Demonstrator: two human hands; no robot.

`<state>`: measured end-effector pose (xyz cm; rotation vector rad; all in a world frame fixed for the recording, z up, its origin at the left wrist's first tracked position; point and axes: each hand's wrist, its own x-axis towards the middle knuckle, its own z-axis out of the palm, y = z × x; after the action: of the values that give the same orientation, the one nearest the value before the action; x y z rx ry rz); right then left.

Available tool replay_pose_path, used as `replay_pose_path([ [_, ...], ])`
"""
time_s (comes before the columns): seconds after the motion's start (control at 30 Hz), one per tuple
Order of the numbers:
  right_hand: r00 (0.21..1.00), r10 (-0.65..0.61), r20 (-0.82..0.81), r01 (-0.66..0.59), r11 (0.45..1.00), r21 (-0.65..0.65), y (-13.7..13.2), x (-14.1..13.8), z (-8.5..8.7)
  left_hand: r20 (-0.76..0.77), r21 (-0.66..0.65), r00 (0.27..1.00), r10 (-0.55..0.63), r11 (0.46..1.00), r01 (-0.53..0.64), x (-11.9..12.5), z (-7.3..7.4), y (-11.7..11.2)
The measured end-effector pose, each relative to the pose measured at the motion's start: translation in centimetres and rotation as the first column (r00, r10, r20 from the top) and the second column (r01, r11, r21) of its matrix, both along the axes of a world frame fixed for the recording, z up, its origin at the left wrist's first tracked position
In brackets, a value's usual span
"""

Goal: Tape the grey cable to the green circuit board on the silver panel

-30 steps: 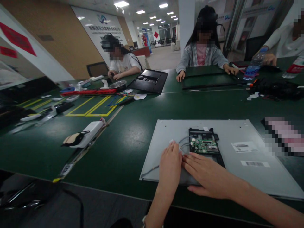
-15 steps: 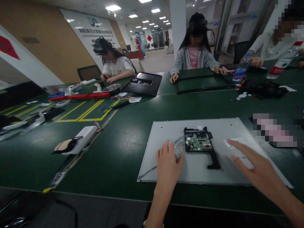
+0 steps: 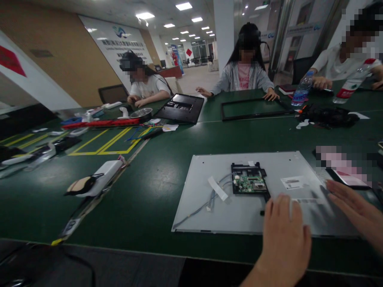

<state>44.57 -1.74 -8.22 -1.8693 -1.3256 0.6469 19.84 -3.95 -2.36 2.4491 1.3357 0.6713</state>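
A flat grey metal panel (image 3: 197,171), like the back of a screen, lies on the table before me. On it sits a black plastic bracket (image 3: 245,168) carrying a green circuit board (image 3: 247,181). Grey-blue cables (image 3: 194,212) run left from the board, with a strip of white tape (image 3: 218,188) across them. My left hand (image 3: 285,231) is open over the panel's lower right, its fingers covering the end of the bracket's arm. I cannot tell whether it touches the bracket. Fingers stretched, my right hand (image 3: 356,207) is open at the panel's right edge, holding nothing visible.
A phone (image 3: 351,177) lies right of the panel. Across the green table (image 3: 161,179) are a black frame (image 3: 257,115), a black back cover (image 3: 181,107), two bottles (image 3: 303,89) and a black bundle (image 3: 327,114). A white power strip (image 3: 109,175) lies left. Three co-workers sit opposite.
My left hand has left the cables and tape and moved right to the bracket's arm. My right hand has shifted right, off the labels. A co-worker's hand has lifted off the black frame.
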Motion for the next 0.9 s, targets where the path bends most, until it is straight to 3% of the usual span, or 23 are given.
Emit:
replay_pose_path([
  [0.17,0.993,0.025,-0.111,-0.023,1.0,0.017,0.1,-1.0,0.8,-0.049,0.022,0.99,-0.129,0.991,0.13,4.5,-2.3,-1.2],
  [0.33,0.99,0.054,-0.129,-0.053,0.999,0.013,0.3,-1.8,0.8,-0.087,0.018,0.991,-0.1,0.995,0.102,5.1,-3.0,-0.9],
  [0.57,0.976,0.148,-0.159,-0.15,0.989,-0.001,0.2,-3.4,0.6,-0.153,-0.062,0.988,0.036,0.997,-0.046,5.5,-2.6,-0.7],
  [0.73,0.944,0.242,-0.223,-0.244,0.97,0.019,0.3,-4.8,0.7,-0.207,-0.059,0.963,0.175,0.98,-0.191,6.8,-3.5,-0.8],
  [0.9,0.917,0.354,-0.183,-0.349,0.935,0.059,0.7,-5.3,0.2,-0.253,0.006,0.933,0.258,0.964,-0.265,6.7,-4.3,-1.0],
])
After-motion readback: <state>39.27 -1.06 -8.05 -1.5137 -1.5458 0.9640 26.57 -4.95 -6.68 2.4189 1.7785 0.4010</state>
